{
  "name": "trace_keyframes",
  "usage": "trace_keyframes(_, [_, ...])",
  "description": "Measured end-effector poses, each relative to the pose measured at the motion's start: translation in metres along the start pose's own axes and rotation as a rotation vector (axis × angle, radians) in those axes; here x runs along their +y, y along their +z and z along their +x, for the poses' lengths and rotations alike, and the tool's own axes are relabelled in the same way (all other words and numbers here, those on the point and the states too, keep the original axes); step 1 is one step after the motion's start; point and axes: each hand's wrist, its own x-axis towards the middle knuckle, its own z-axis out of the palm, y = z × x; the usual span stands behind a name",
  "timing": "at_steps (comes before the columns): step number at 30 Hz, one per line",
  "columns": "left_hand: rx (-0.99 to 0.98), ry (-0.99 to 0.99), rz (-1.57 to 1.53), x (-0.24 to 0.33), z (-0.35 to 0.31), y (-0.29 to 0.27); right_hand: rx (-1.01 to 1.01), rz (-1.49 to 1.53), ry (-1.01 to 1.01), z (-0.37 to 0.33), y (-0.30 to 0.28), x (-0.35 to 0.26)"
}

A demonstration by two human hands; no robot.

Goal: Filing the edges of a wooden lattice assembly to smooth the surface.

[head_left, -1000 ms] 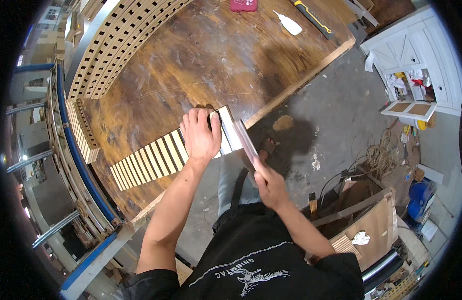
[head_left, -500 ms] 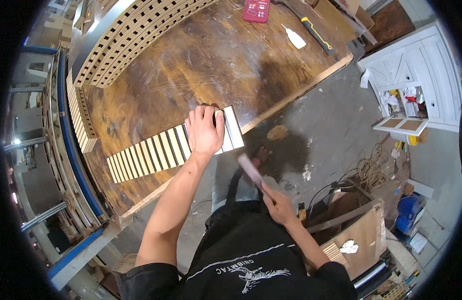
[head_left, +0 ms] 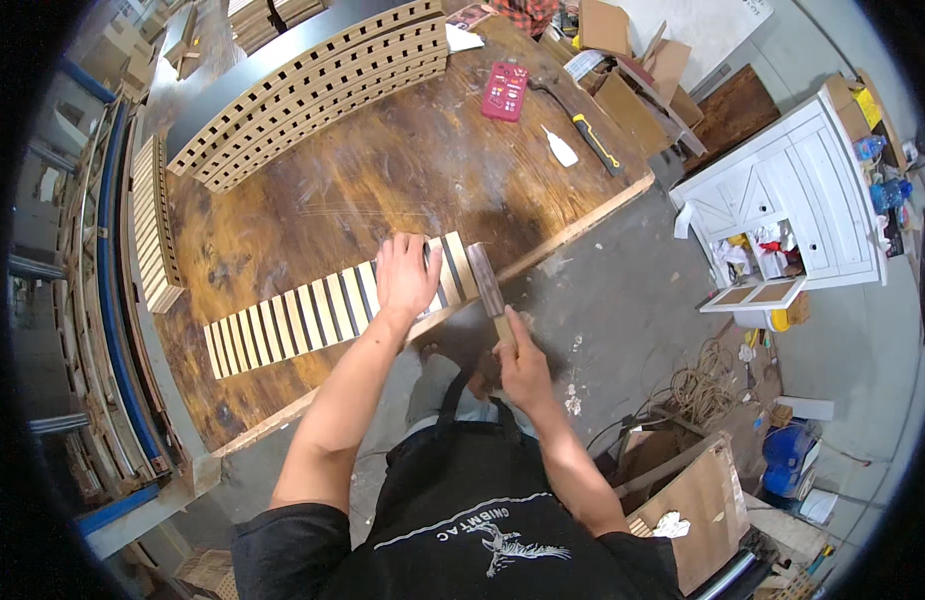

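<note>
A long slatted wooden panel (head_left: pixel 283 325), pale strips divided by dark gaps, lies slantwise along the near edge of the workbench. My left hand (head_left: pixel 408 275) grips it near its right end, fingers curled at the far edge and thumb over the top, hiding some slats. In my right hand (head_left: pixel 526 370) is a tool with a pale handle and a long, narrow, dark brown block (head_left: pixel 486 280); its exact kind is unclear. The block is upright in the picture beside the panel's right end. Whether it touches that end I cannot tell.
A stack of black-topped boards with square-holed edges (head_left: pixel 313 110) stands on the brown workbench (head_left: pixel 353 200). A slatted piece (head_left: pixel 155 230) is at the left. A red phone-like case (head_left: pixel 505 90), a white bottle (head_left: pixel 560 148) and a hammer (head_left: pixel 595 143) lie far right.
My right hand has raised the tool from below the bench edge to the panel's right end. My left hand stays on the panel. The view has shifted, showing more of the far side.
</note>
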Motion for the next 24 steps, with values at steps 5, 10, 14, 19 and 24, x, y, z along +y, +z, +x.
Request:
trace_keyframes(5, [0.027, 0.017, 0.007, 0.002, -0.001, -0.004, -0.077, -0.17, 0.048, -0.01, 0.019, -0.011])
trace_keyframes(10, [-0.024, 0.027, -0.07, 0.001, -0.005, -0.006, 0.075, -0.327, 0.051, -0.036, 0.034, -0.013])
trace_keyframes(14, [0.05, 0.052, -0.067, -0.002, -0.003, -0.007, 0.102, -0.364, 0.07, 0.027, 0.059, -0.043])
trace_keyframes(19, [-0.051, -0.014, -0.098, -0.008, -0.004, -0.009, 0.144, -0.317, -0.015, -0.016, 0.063, -0.025])
trace_keyframes(24, [-0.036, -0.001, -0.102, -0.001, -0.01, -0.006, 0.127, -0.406, 0.043, -0.011, 0.058, -0.031])
